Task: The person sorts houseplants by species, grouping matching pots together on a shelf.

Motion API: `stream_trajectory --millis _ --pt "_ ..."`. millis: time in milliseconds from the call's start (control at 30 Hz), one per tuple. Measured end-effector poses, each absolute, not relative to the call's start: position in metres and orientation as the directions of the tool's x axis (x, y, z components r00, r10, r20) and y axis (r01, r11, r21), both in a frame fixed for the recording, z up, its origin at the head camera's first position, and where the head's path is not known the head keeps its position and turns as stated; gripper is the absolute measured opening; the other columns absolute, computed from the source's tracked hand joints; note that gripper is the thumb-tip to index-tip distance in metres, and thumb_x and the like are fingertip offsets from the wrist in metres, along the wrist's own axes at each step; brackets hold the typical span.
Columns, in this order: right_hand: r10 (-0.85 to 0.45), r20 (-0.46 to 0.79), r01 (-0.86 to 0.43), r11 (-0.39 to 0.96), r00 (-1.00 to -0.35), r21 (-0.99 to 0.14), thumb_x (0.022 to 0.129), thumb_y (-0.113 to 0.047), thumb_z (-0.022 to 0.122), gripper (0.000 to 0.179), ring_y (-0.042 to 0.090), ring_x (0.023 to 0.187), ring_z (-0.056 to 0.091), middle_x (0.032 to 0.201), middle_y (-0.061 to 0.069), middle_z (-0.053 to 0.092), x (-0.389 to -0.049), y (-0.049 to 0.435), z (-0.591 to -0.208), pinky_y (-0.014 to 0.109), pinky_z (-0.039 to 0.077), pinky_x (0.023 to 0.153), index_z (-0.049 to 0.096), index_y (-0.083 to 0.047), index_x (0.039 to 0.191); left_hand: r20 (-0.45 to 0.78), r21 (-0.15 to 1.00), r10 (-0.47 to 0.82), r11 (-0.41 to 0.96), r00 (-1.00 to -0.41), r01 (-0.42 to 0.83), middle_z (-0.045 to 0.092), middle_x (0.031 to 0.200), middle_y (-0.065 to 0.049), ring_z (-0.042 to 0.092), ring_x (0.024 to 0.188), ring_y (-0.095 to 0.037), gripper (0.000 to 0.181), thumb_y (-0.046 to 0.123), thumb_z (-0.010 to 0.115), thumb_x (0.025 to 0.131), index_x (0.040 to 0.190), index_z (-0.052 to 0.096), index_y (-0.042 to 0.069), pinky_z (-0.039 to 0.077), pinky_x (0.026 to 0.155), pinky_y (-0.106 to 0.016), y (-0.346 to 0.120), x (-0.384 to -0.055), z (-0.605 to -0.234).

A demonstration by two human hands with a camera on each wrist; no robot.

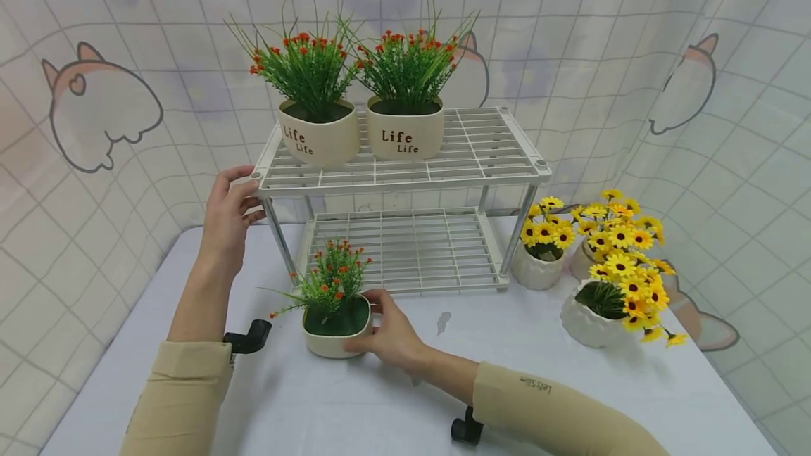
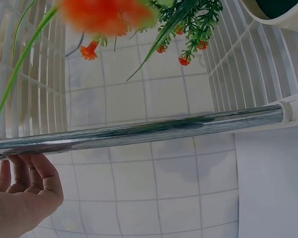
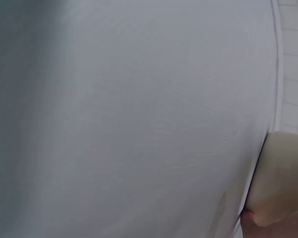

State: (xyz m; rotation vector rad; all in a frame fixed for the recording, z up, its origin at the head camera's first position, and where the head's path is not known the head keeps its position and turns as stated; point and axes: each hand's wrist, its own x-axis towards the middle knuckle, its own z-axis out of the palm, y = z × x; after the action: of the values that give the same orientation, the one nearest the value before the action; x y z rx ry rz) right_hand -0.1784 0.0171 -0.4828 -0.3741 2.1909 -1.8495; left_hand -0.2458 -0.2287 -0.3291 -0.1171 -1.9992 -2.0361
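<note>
A white wire shelf rack point(image 1: 405, 187) with metal posts stands on the table. At its upper front left corner, my left hand point(image 1: 229, 213) holds the edge, fingers bent at the top of the metal post point(image 2: 139, 133). My right hand point(image 1: 395, 333) grips the right side of a cream flowerpot point(image 1: 334, 348) with small red flowers, thumb in front and fingers behind. This pot is low before the lower shelf, overlapping its front left edge in the head view. The right wrist view catches part of a cream pot point(image 3: 280, 173) and a fingertip beside it.
Two cream pots marked Life, a left one point(image 1: 319, 138) and a right one point(image 1: 405, 129), sit on the top shelf. White pots of yellow flowers point(image 1: 595, 322) stand right of the rack, one tilted. A tile-patterned curtain point(image 1: 190, 83) hangs behind the white-covered table point(image 1: 304, 414).
</note>
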Motion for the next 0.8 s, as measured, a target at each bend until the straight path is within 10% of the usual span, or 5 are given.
stream_trajectory --millis 800 --pt "-0.526 -0.075 -0.070 0.250 -0.847 -0.966 0.080 -0.010 0.090 0.085 0.035 0.139 0.044 0.150 0.013 0.044 -0.174 0.090 -0.466 0.039 0.050 0.100 0.040 -0.002 0.149 0.252 0.968 -0.151 0.027 -0.956 0.251 0.060 0.118 0.000 0.057 0.102 -0.014 0.026 0.027 0.046 0.109 0.133 0.047 0.020 0.040 0.090 -0.031 -0.228 -0.246 -0.329"
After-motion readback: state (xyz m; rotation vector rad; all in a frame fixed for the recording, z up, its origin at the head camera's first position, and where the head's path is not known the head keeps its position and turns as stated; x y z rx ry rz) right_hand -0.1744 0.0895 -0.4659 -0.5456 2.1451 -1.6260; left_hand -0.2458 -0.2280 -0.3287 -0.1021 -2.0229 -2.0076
